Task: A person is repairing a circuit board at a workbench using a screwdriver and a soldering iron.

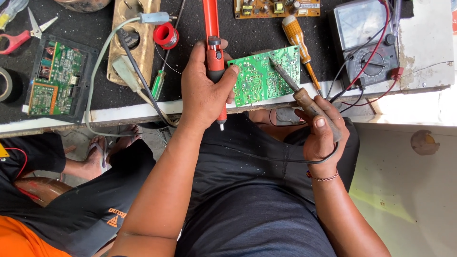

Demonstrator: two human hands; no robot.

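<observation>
My left hand grips a red desoldering pump and also pinches the left edge of a green circuit board, held tilted over the bench edge. My right hand holds a soldering iron by its brown wooden handle. The iron's metal tip rests on the upper middle of the green board. The iron's black cord loops across my lap.
On the black bench lie a second board in a black frame, red scissors, a solder spool, a yellow-handled screwdriver, a wooden socket strip and an analogue multimeter. Another person's legs are at the left.
</observation>
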